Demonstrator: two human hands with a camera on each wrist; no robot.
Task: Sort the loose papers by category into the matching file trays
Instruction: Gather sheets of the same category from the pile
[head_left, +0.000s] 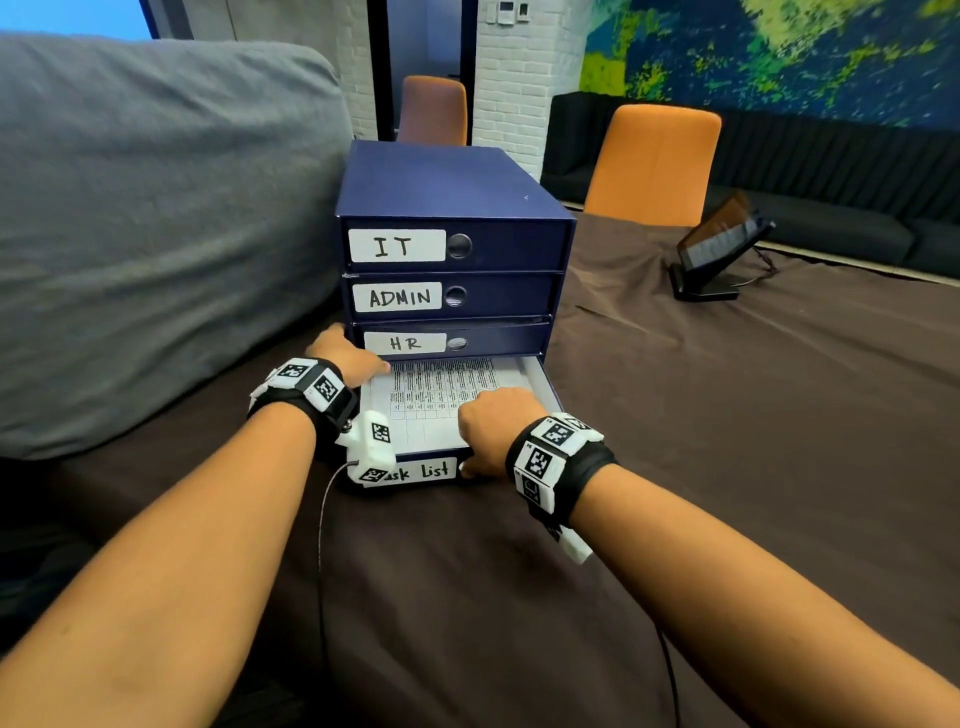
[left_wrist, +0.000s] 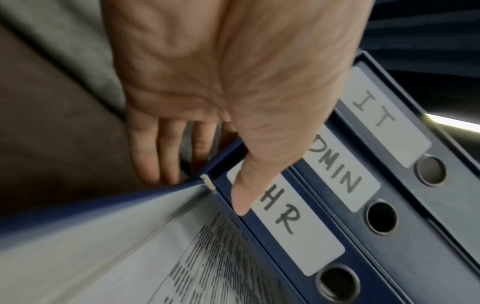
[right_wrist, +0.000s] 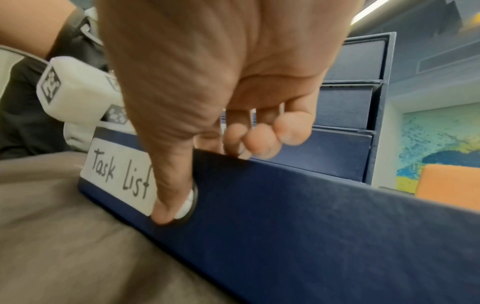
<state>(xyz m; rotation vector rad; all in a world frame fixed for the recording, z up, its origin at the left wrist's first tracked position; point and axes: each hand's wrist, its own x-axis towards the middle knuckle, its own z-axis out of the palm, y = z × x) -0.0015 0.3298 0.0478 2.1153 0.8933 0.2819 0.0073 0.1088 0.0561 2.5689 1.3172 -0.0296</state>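
Four drawers are stacked in a dark blue file cabinet (head_left: 457, 182) set on a desk (head_left: 727, 467) covered with brown cloth. White labels with handwritten black lettering are seen on the drawer fronts: "IT" (head_left: 397, 245) on top, "ADMIN" (head_left: 398, 296) below it, "HR" (head_left: 405, 343) third, and "Task list" (right_wrist: 119, 174) on the bottom drawer (right_wrist: 311, 216), which is pulled out toward the person. A printed sheet (head_left: 441, 395) with a table of small, unreadable text is laid flat inside this open drawer.

The front wall of the bottom drawer is gripped by the right hand (head_left: 493, 426): in the right wrist view the thumb is pressed at the round finger hole beside the label, while the fingers (right_wrist: 262, 142) are curled over the top edge. The left hand (head_left: 348, 353) is placed at the cabinet's left front corner; its fingers (left_wrist: 155, 148) are held straight along the cabinet's side, and the thumb is laid across the "HR" drawer front.

A dark tablet on a stand (head_left: 719, 244) is seen well apart on the desk, with two orange chairs (head_left: 654, 161) behind.
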